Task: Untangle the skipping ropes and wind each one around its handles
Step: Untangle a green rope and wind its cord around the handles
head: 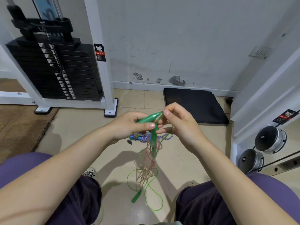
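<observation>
Hands: left hand grips smooth green handle; right hand pinches thin green rope.

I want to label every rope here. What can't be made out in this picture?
- Head view: the hanging tangle is motion-blurred; which strand belongs to which rope cannot be traced.
- The blue handle is partly hidden behind the left hand.
- The right hand covers the cord it pinches.
</observation>
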`<state>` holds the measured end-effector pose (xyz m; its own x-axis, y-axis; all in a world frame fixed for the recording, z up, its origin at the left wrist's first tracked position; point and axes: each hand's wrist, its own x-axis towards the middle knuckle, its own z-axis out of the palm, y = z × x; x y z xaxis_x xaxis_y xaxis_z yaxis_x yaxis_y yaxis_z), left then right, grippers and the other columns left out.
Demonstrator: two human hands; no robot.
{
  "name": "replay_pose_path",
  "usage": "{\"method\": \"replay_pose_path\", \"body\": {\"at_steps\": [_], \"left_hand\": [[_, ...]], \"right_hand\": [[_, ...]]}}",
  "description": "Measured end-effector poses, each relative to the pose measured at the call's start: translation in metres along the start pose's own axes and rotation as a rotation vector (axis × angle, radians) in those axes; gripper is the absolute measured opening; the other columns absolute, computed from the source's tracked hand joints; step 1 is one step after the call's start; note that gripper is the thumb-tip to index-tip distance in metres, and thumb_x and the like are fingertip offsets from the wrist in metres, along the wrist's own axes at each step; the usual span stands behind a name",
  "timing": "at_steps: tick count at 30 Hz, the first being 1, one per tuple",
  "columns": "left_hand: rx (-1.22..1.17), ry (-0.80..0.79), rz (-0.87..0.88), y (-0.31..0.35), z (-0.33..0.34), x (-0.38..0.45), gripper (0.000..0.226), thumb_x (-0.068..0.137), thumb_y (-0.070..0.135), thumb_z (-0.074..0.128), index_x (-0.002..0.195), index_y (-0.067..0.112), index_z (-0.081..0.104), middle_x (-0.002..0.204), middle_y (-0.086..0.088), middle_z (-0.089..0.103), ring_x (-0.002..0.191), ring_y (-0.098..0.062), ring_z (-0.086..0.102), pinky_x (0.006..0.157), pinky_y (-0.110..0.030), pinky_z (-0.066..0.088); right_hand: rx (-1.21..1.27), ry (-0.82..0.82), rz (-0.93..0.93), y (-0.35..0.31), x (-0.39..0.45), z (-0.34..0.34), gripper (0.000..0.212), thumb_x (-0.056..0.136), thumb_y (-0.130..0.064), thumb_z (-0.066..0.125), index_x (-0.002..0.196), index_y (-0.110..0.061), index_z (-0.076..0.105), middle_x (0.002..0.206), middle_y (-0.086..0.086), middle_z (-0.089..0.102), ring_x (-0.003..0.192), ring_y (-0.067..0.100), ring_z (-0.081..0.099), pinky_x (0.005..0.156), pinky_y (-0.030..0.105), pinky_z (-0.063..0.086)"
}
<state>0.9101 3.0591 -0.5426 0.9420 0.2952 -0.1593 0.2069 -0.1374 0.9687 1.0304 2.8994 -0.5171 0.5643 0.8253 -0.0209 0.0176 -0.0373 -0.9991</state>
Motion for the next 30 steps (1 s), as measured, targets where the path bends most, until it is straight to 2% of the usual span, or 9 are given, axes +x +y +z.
{"method": "replay_pose_path", "body": {"at_steps": [3, 7, 9, 12, 15, 20, 26, 28, 30], "left_hand": [[-0.03, -0.021, 0.007, 0.0, 0.003, 0.0, 0.008, 0.088, 0.022, 0.071, 0.095, 0.019, 0.073, 0.083, 0.009, 0.072, 0.081, -0.006, 0.065, 0.082, -0.025, 0.051], [-0.08, -0.014, 0.008, 0.005, 0.0, -0.002, 0.027, 0.091, 0.025, 0.065, 0.11, 0.006, 0.067, 0.097, -0.011, 0.075, 0.092, -0.022, 0.072, 0.089, -0.037, 0.056], [-0.079, -0.032, -0.01, 0.007, -0.001, -0.003, 0.032, 0.09, 0.031, 0.063, 0.112, 0.007, 0.064, 0.099, -0.012, 0.075, 0.091, -0.027, 0.072, 0.089, -0.043, 0.054], [-0.012, -0.068, -0.034, 0.006, -0.003, -0.004, 0.029, 0.088, 0.037, 0.063, 0.101, 0.011, 0.063, 0.086, -0.006, 0.074, 0.079, -0.03, 0.071, 0.088, -0.053, 0.052], [-0.055, -0.085, -0.021, 0.006, -0.002, -0.006, 0.026, 0.092, 0.035, 0.065, 0.101, 0.012, 0.064, 0.082, -0.006, 0.071, 0.074, -0.031, 0.069, 0.091, -0.057, 0.05], [-0.152, -0.051, -0.02, 0.01, 0.0, -0.006, 0.031, 0.083, 0.039, 0.065, 0.099, 0.013, 0.068, 0.079, -0.007, 0.065, 0.071, -0.025, 0.062, 0.083, -0.05, 0.054], [-0.135, -0.068, -0.052, 0.012, -0.002, -0.007, 0.04, 0.082, 0.039, 0.068, 0.105, 0.007, 0.062, 0.078, -0.008, 0.067, 0.06, -0.023, 0.061, 0.067, -0.035, 0.049], [-0.12, -0.066, -0.051, 0.012, -0.002, -0.007, 0.043, 0.081, 0.04, 0.068, 0.106, 0.005, 0.062, 0.073, -0.007, 0.063, 0.056, -0.02, 0.056, 0.057, -0.029, 0.047], [-0.102, -0.084, -0.044, 0.011, -0.002, -0.006, 0.041, 0.082, 0.04, 0.069, 0.105, 0.006, 0.063, 0.07, -0.006, 0.059, 0.054, -0.019, 0.051, 0.053, -0.028, 0.044]], "right_hand": [[0.048, 0.024, -0.009, -0.002, 0.001, 0.0, 0.019, 0.104, -0.015, 0.043, 0.087, -0.009, 0.049, 0.082, 0.019, 0.062, 0.076, 0.027, 0.065, 0.076, 0.045, 0.06], [0.114, 0.05, -0.001, -0.002, 0.002, -0.001, 0.019, 0.105, -0.017, 0.04, 0.088, -0.01, 0.044, 0.087, 0.023, 0.065, 0.075, 0.033, 0.07, 0.067, 0.035, 0.059], [0.153, 0.088, -0.017, -0.003, 0.003, -0.002, 0.018, 0.106, -0.016, 0.036, 0.089, -0.01, 0.041, 0.085, 0.024, 0.063, 0.071, 0.035, 0.07, 0.063, 0.035, 0.059], [0.187, 0.149, -0.048, -0.007, 0.005, -0.007, 0.02, 0.107, -0.017, 0.032, 0.089, -0.012, 0.038, 0.081, 0.023, 0.062, 0.067, 0.036, 0.069, 0.058, 0.036, 0.059], [0.184, 0.126, -0.038, -0.008, 0.006, -0.009, 0.02, 0.107, -0.017, 0.031, 0.089, -0.012, 0.038, 0.08, 0.025, 0.064, 0.07, 0.038, 0.069, 0.059, 0.037, 0.059], [0.089, 0.081, 0.032, 0.0, 0.006, -0.004, 0.019, 0.105, -0.013, 0.038, 0.089, -0.008, 0.046, 0.076, 0.019, 0.065, 0.068, 0.034, 0.067, 0.06, 0.036, 0.057], [-0.124, 0.098, 0.06, 0.0, 0.004, -0.006, 0.017, 0.097, -0.006, 0.048, 0.084, -0.005, 0.059, 0.066, 0.007, 0.059, 0.052, 0.021, 0.048, 0.049, 0.026, 0.04], [-0.138, 0.117, 0.053, 0.003, 0.005, -0.006, 0.012, 0.097, -0.01, 0.053, 0.088, -0.008, 0.061, 0.074, 0.004, 0.061, 0.061, 0.02, 0.053, 0.054, 0.026, 0.044], [-0.203, 0.13, 0.004, 0.006, 0.007, -0.007, 0.006, 0.094, -0.018, 0.06, 0.097, -0.015, 0.064, 0.093, -0.001, 0.065, 0.082, 0.014, 0.061, 0.072, 0.028, 0.052]]}}
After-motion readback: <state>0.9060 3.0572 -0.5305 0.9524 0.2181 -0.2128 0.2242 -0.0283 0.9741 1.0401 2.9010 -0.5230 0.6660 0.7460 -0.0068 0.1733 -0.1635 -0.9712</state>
